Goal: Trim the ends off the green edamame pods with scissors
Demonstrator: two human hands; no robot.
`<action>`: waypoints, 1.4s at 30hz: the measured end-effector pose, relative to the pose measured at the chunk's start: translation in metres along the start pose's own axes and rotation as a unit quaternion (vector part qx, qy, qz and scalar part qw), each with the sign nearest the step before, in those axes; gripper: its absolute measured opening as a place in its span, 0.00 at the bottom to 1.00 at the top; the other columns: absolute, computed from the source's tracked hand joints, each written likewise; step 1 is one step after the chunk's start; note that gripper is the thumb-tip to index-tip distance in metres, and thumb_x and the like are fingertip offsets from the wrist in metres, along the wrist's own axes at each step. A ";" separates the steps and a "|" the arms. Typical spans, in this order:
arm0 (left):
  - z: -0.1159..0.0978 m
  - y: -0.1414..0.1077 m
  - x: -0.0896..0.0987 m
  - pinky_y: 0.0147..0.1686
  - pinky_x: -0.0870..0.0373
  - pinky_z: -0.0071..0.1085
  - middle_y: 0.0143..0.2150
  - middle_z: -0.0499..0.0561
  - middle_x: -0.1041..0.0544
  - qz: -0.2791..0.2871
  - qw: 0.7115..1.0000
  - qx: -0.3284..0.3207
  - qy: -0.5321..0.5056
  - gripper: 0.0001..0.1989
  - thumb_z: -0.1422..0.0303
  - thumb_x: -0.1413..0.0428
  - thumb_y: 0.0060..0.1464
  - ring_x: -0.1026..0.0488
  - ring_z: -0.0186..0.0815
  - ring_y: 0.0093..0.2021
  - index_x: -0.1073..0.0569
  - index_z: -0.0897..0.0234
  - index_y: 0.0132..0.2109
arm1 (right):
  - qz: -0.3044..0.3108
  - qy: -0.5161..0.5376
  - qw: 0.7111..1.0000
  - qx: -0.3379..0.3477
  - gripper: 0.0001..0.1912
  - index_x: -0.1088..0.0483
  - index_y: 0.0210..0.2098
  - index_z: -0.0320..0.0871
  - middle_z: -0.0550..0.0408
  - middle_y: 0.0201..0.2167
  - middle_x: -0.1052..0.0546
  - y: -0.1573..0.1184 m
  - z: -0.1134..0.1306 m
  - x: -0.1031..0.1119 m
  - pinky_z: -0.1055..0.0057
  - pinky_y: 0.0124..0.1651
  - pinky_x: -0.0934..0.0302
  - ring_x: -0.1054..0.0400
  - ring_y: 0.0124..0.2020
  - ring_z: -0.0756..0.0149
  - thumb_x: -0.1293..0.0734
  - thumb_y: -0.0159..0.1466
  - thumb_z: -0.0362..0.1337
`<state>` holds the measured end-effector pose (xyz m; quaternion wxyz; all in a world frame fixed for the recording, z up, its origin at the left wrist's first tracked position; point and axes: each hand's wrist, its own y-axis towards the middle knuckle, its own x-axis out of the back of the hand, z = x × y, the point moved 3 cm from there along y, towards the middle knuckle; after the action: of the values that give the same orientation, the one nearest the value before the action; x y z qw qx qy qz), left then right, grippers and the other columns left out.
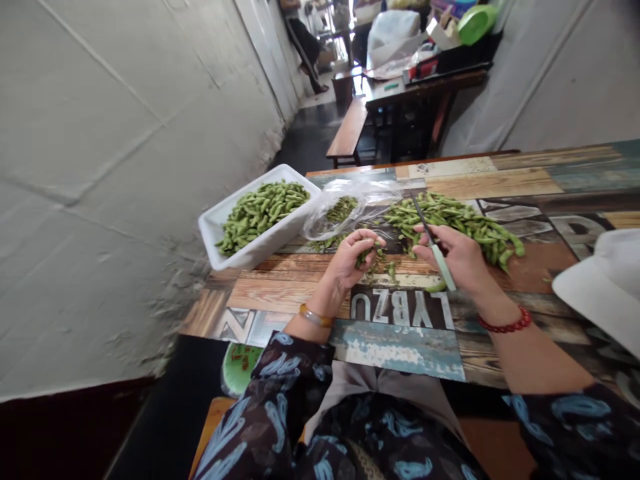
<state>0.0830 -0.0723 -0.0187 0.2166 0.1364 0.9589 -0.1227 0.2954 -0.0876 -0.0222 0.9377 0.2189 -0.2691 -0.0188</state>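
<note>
My left hand [345, 260] is curled above the table, its fingers closed around some green soybean pods [364, 256] that the fingers partly cover. My right hand [457, 257] grips a small knife [443, 267] with a pale green handle and a thin dark blade pointing away from me. Just beyond the right hand spreads a heap of soybean pods [465, 223]. Trimmed green scraps lie under and around the left hand. One loose pod [436, 287] rests near the knife handle.
A white plastic tub [260, 250] full of pods stands left on the patterned table [280, 293]. Beside it, a clear plastic bag [320, 223] holds scraps. A white object [605, 280] sits at right. Behind are a bench [349, 127], a cluttered table [415, 92] and a person's leg [306, 50].
</note>
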 end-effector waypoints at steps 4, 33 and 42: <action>-0.025 -0.003 0.013 0.20 0.62 0.28 0.34 0.50 0.24 -0.045 0.997 -0.052 0.038 0.11 0.65 0.35 0.44 0.45 0.24 0.20 0.30 0.62 0.32 | -0.009 -0.006 1.000 0.013 0.20 0.25 0.48 0.44 0.51 0.34 0.23 0.000 0.002 0.000 0.63 0.36 0.31 0.27 0.32 0.60 0.31 0.62 0.49; -0.141 0.023 0.050 0.37 0.32 0.31 0.33 0.53 0.23 -0.160 0.833 -0.206 0.488 0.07 0.66 0.42 0.56 0.28 0.36 0.35 0.24 0.66 0.37 | -0.092 0.048 0.994 -0.030 0.22 0.26 0.49 0.43 0.54 0.34 0.23 0.010 -0.005 0.030 0.68 0.34 0.31 0.28 0.32 0.64 0.30 0.60 0.49; -0.012 0.060 -0.065 0.52 0.33 0.40 0.45 0.58 0.23 0.107 0.748 -0.253 0.605 0.09 0.72 0.40 0.50 0.27 0.44 0.47 0.22 0.64 0.41 | -0.209 0.191 0.953 -0.108 0.23 0.29 0.48 0.46 0.59 0.32 0.29 0.013 -0.006 0.064 0.75 0.24 0.36 0.36 0.23 0.74 0.31 0.60 0.53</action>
<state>0.1535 -0.0264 0.0102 -0.3703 0.2244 0.8642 0.2563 0.3518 -0.0829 0.0104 0.9647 0.1674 -0.0299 -0.2012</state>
